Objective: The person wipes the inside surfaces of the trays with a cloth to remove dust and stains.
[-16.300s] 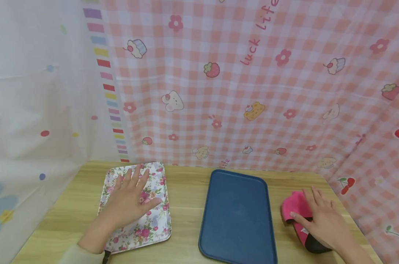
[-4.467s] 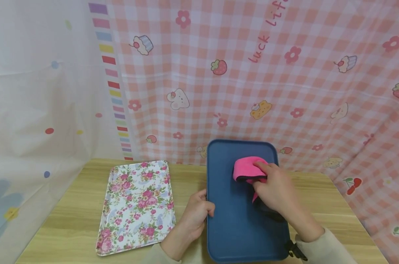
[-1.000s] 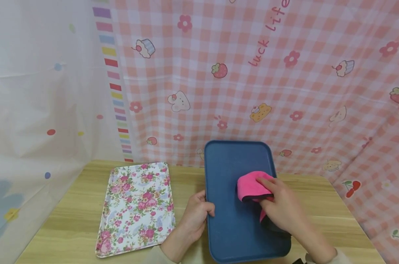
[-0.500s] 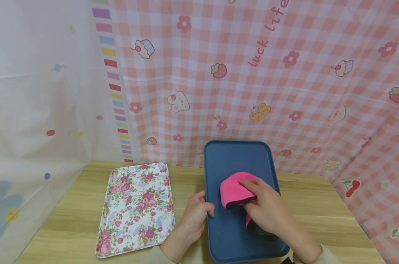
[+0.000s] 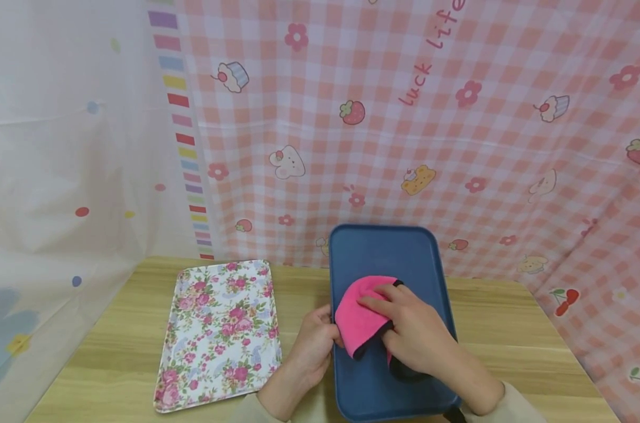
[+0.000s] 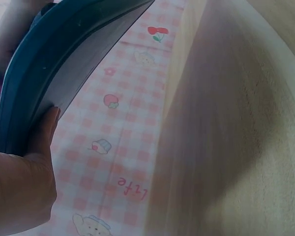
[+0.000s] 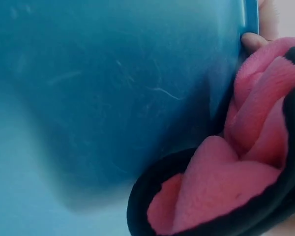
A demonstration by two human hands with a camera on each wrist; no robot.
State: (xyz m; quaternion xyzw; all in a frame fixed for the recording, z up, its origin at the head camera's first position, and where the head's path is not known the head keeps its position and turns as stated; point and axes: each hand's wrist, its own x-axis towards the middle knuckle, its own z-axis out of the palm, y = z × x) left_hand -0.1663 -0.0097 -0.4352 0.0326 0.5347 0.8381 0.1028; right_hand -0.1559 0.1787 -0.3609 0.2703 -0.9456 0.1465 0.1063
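A blue rectangular tray [image 5: 383, 252] is raised off the table and tilted toward the head camera. My left hand [image 5: 310, 346] grips its left rim, thumb over the front and fingers behind; the left wrist view shows the hand [image 6: 27, 189] at the tray's edge [image 6: 39, 64]. My right hand [image 5: 417, 329] holds a bunched pink cloth [image 5: 359, 314] with black edging against the tray's face, close to the left rim and my left thumb. In the right wrist view the folded cloth [image 7: 226, 191] lies against the lightly scratched tray surface [image 7: 103, 98].
A white tray with a pink rose print [image 5: 219, 335] lies flat on the wooden table [image 5: 108, 346] at the left. Behind the table hangs a pink checked curtain [image 5: 309, 141], with a white sheet [image 5: 50, 164] on the left side.
Over the last second the right hand has slid the cloth leftward across the tray to its left rim. The left hand and tray stay nearly still. Much earlier, the tray lay flat on the table.
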